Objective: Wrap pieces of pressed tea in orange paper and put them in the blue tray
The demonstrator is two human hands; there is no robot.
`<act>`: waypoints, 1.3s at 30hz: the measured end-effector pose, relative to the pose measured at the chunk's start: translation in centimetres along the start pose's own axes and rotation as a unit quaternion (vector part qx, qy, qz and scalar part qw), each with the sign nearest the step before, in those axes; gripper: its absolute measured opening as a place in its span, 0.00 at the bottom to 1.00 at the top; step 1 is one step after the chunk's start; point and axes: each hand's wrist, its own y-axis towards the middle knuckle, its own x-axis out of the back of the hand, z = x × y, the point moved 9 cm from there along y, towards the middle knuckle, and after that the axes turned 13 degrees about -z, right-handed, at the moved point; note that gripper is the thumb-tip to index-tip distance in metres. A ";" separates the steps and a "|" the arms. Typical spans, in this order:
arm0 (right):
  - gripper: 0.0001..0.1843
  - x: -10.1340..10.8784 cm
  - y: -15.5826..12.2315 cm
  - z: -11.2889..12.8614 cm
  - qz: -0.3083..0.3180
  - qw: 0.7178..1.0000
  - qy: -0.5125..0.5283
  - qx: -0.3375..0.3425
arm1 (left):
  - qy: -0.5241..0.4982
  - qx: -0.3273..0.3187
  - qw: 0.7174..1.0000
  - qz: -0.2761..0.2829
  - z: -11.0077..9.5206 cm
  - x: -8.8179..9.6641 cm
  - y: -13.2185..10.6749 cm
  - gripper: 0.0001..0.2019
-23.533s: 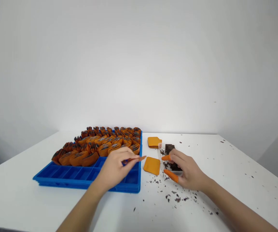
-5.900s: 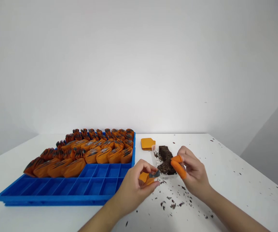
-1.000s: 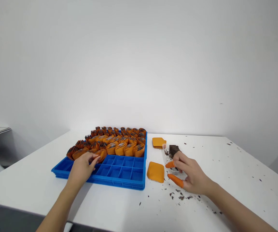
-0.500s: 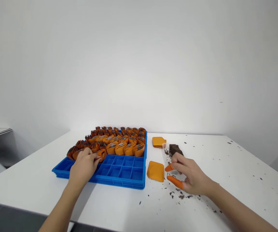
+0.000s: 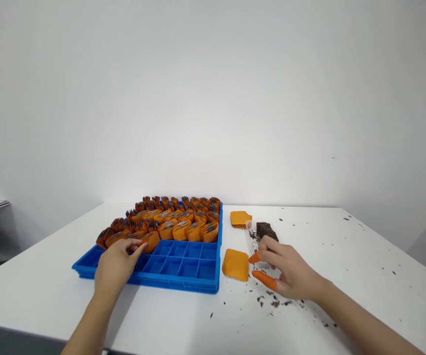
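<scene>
White, smooth and plain, the wall (image 5: 213, 108) rises behind a white counter (image 5: 183, 325). On the left half of the counter sits the tray (image 5: 183, 285): blue, rigid, probably plastic, divided into rectangular compartments. Progress, judged from the fill: rear and middle rows are loaded; two rows of compartments at the front right, plus some at the front left, are not yet loaded.

Left hand (image 5: 112, 270): thumb and fingers close together at the front bundles — whether one is gripped cannot be determined. Right hand (image 5: 290, 273): released, thumb and forefinger apart, nothing between them.

Container (image 5: 249, 239): low, translucent, partly hidden by the right hand. It appears to hold a block (image 5: 265, 230) — dark brown, layered, ragged. Bundles (image 5: 195, 230): upright in the tray, orange, fanned, dark along the top edges; paper or cloth cannot be distinguished. Stack (image 5: 239, 218): flat orange pieces, beside the container's far end. Square (image 5: 235, 265): orange, round-cornered, flat between tray and right hand. Covers (image 5: 264, 279): orange, tapered, on the right thumb and forefinger. Flakes (image 5: 275, 303): dark, irregular, scattered around the container.
</scene>
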 end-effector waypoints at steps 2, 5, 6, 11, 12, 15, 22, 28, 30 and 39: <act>0.10 0.0 0.0 -0.1 0.001 1.000 -0.001 0.000 | 0.005 -0.016 1.000 0.013 -0.5 -0.2 0.1 0.18; 0.10 -0.1 -0.1 -0.2 0.006 1.000 -0.003 -0.004 | 0.015 -0.034 0.999 0.036 -1.0 -0.6 0.2 0.16; 0.10 -0.1 -0.1 -0.2 0.008 1.000 -0.005 -0.006 | 0.021 -0.035 0.998 0.041 -1.0 -0.6 0.2 0.15; 0.09 0.0 0.1 -0.1 0.005 1.000 -0.022 -0.005 | 0.085 -0.064 0.994 -0.005 -3.7 1.0 -1.1 0.20; 0.09 0.1 0.2 -0.1 0.002 1.000 -0.027 -0.004 | 0.109 -0.082 0.990 -0.041 -5.2 1.8 -1.7 0.23; 0.10 0.5 0.5 -0.1 -0.016 0.999 -0.045 0.003 | 0.061 -0.143 0.984 -0.085 -11.5 2.8 -4.2 0.20; 0.17 0.9 0.6 -1.1 -0.032 0.995 -0.088 -0.015 | -0.188 -0.469 0.821 0.265 -28.6 -2.9 -12.0 0.11; 0.17 1.0 0.4 -2.0 -0.024 0.995 -0.097 -0.030 | -0.111 -0.515 0.791 0.310 -30.8 -8.0 -13.0 0.25; 0.19 0.9 0.4 -2.2 -0.021 0.994 -0.101 -0.032 | -0.118 -0.512 0.794 0.308 -30.6 -8.5 -13.0 0.17; 0.16 0.8 0.5 -2.3 -0.016 0.994 -0.096 -0.044 | -0.108 -0.563 0.797 0.193 -30.1 -7.6 -13.8 0.14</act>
